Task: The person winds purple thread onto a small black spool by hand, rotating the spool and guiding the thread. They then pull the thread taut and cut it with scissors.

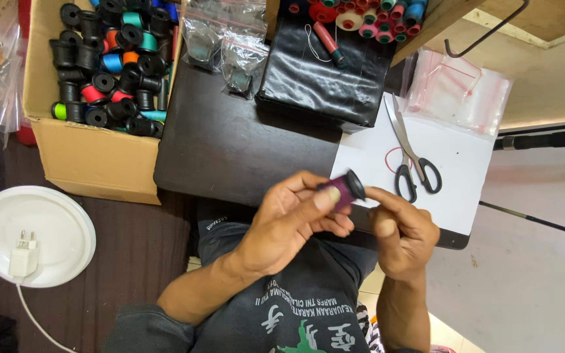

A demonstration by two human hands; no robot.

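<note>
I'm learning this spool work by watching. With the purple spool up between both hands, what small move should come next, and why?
Probably draw the right hand slowly away from the spool. The left hand grips the spool, and the right fingers pinch right beside its black end, as if on a thread end, though no thread is visible.

Even, soft indoor light fills the scene, bright enough to read colours everywhere. The white sheet of paper [452,170] at the right is the brightest patch, nearly washed out. The clear plastic bags [465,91] far right and the black plastic wrap [325,82] catch pale glare. The dark bench [230,144] takes a dull sheen. Shadows are faint and short, and a thin one lies beside the scissors [413,163]. Focus is fairly sharp throughout; the hands show only slight softness. Lines bend slightly toward the edges.
</note>
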